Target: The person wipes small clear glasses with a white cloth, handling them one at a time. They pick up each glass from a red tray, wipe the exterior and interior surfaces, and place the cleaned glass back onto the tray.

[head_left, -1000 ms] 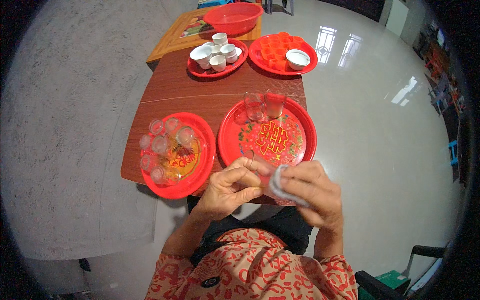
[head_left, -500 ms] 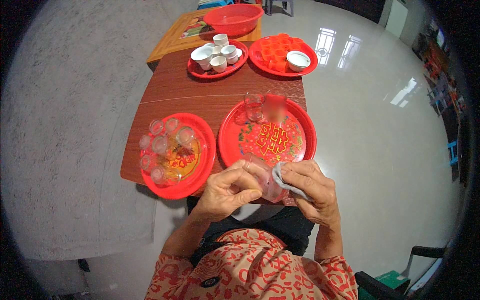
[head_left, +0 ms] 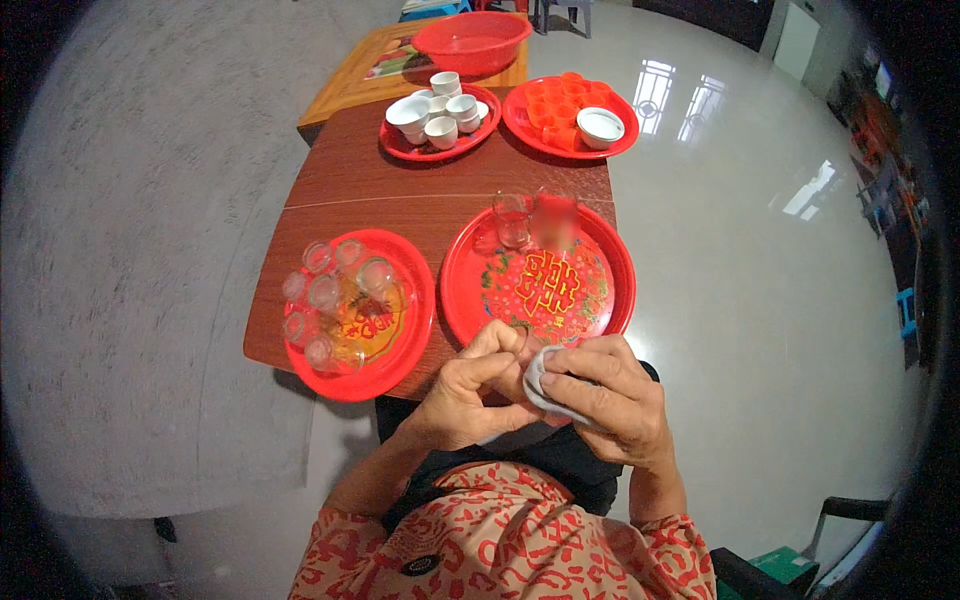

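In front of my body, my left hand [head_left: 465, 398] is closed around a clear drinking glass [head_left: 522, 331], which my fingers and the cloth mostly hide. My right hand [head_left: 622, 400] grips a grey-white cloth [head_left: 541, 388] and presses it against the glass. Just beyond my hands lies a round red tray [head_left: 453, 285] with a floral print. At its far edge stand a clear glass [head_left: 513, 222] and a blurred glass-like shape [head_left: 556, 222]. To the left, another red tray [head_left: 419, 325] carries several clear glasses [head_left: 323, 292].
Farther back on the brown table [head_left: 335, 170], one red tray holds white cups [head_left: 440, 132] and another holds orange cups [head_left: 560, 98] with a white bowl [head_left: 600, 126]. Behind them, a red basin [head_left: 472, 42] sits on a wooden table. A dark-armed chair [head_left: 850, 508] stands lower right.
The glass has turned and come closer to the cloth, so less of it shows. My right hand and the cloth have shifted slightly left, nearer my left hand.
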A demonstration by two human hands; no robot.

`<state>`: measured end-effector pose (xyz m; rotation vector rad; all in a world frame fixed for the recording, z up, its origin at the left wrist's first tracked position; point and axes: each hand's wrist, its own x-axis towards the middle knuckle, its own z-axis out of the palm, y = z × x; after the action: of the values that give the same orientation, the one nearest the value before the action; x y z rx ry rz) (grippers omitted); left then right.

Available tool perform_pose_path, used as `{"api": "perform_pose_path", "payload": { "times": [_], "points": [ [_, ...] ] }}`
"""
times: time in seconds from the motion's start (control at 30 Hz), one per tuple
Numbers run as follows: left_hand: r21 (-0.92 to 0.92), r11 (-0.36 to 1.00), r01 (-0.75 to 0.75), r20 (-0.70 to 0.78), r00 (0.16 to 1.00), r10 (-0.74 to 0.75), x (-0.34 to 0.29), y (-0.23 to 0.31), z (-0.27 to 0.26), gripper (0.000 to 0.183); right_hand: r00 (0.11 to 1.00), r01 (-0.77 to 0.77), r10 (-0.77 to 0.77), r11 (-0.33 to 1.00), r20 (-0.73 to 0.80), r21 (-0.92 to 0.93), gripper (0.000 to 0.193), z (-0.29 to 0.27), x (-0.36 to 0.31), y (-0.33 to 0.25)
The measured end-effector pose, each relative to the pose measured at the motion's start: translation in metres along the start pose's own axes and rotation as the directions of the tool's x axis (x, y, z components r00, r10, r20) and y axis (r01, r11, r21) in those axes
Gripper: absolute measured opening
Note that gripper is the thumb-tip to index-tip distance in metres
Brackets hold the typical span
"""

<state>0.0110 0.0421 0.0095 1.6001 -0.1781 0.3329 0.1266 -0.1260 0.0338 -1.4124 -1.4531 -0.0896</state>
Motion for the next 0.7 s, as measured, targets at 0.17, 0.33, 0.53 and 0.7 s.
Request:
{"api": "perform_pose_path", "payload": {
  "times": [0.17,0.33,0.53,0.7],
  "points": [
    [0.030,0.999,0.039,0.086,0.995,-0.042,0.000,0.009,-0.002,0.017,0.995,-0.092,0.094,0.987,-0.013,0.129,0.035,-0.001,0.005,0.009],
    [0.045,0.999,-0.010,0.086,0.996,0.006,0.000,0.005,-0.009,0.019,0.961,-0.271,0.270,0.902,0.051,0.337,0.041,0.000,0.002,0.020],
    [-0.073,0.997,0.001,-0.166,0.986,-0.013,0.006,0.000,0.005,0.018,0.919,-0.359,0.393,0.854,-0.014,0.375,0.041,0.003,-0.004,0.023],
    [-0.296,0.955,-0.022,-0.236,0.970,-0.051,0.006,-0.021,0.012,0.054,0.873,-0.365,0.456,0.847,-0.175,0.386,0.038,0.014,-0.010,0.025]
  ]
}}
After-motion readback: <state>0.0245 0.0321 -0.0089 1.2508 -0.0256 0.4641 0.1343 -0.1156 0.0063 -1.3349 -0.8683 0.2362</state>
